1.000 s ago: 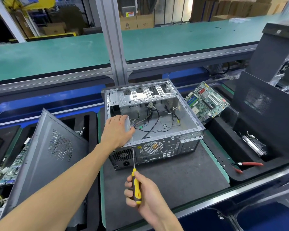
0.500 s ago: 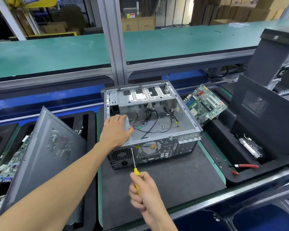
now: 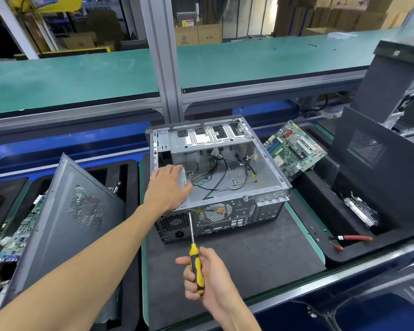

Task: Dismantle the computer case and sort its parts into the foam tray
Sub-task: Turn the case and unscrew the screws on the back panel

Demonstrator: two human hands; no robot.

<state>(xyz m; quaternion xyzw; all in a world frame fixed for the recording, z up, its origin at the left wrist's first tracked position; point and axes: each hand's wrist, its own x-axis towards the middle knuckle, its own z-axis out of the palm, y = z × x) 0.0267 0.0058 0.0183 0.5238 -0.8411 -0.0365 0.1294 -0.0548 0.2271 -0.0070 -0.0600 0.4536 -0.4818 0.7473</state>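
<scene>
The open computer case [image 3: 225, 206] lies on its side on a dark mat [image 3: 249, 254], loose cables inside it. My left hand [image 3: 166, 187] rests on the power supply at the case's near left corner, fingers curled over its edge. My right hand [image 3: 208, 280] grips a yellow-and-black screwdriver [image 3: 194, 259]. Its tip touches the rear panel's top edge, just left of the fan grille. A green motherboard [image 3: 294, 148] leans in the black foam tray [image 3: 320, 187] to the right.
A grey side panel [image 3: 65, 216] leans in a foam tray on the left, another circuit board [image 3: 17, 232] behind it. Red-handled pliers [image 3: 349, 238] and a metal drive part [image 3: 361, 211] lie in the right tray. A dark panel [image 3: 380, 163] stands at the right. An aluminium post [image 3: 163, 56] rises behind the case.
My right hand has turned on the screwdriver handle while the tip stayed at the same spot on the rear panel. My left hand has stayed on the power supply.
</scene>
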